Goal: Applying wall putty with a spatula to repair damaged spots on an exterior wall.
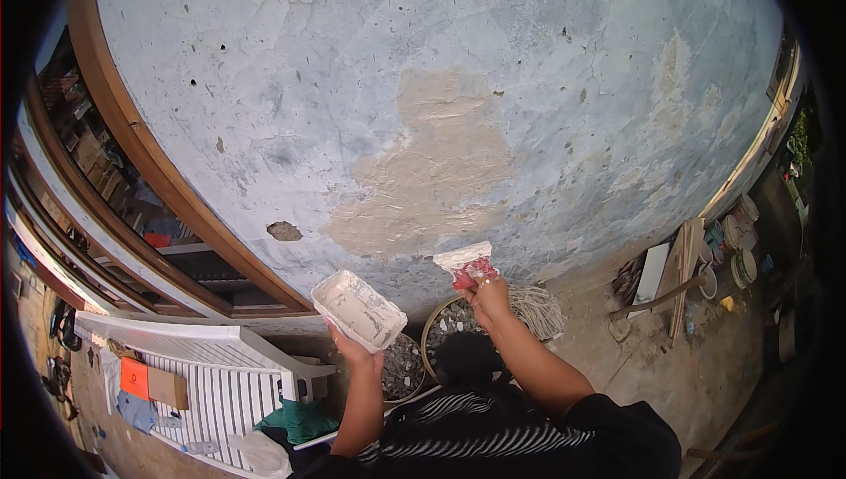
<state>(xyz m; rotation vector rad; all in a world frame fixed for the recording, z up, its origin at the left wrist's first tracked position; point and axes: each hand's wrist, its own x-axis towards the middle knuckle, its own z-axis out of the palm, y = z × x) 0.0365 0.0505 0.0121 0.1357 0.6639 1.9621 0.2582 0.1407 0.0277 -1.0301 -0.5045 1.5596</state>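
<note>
Black clothing (458, 435) with white stripes filled the near edge, and beyond it both hands were loaded! Out on the left, the left hand (357, 351) propped a rectangular tray (344, 326) from its near side, fingers set along the edge, pale paste (357, 303) smeared across the inside. Over to the right, the right hand (491, 300) had its fingers wrapped round a red-handled scraper (464, 261), more paste coating the blade. Both showed just near of a beige patch (432, 179) on the pale blue wall (582, 170); whether the blade touched the wall, I could not tell.

Now, the danger! That tray looked tilted and was held from one side, so a slackening grip could have tipped its contents toward the round pot (425, 341) of stones. One sharp wrist twist might have flung paste off the blade, and too steep an edge could have gouged the patch.

And the lines? Scraper aimed far, blade leading, its long axis running from the hand toward the wall with a slight lean left; the blade's edge lay left to right. The tray's long axis slanted from far left to near right, open face toward the camera.
</note>
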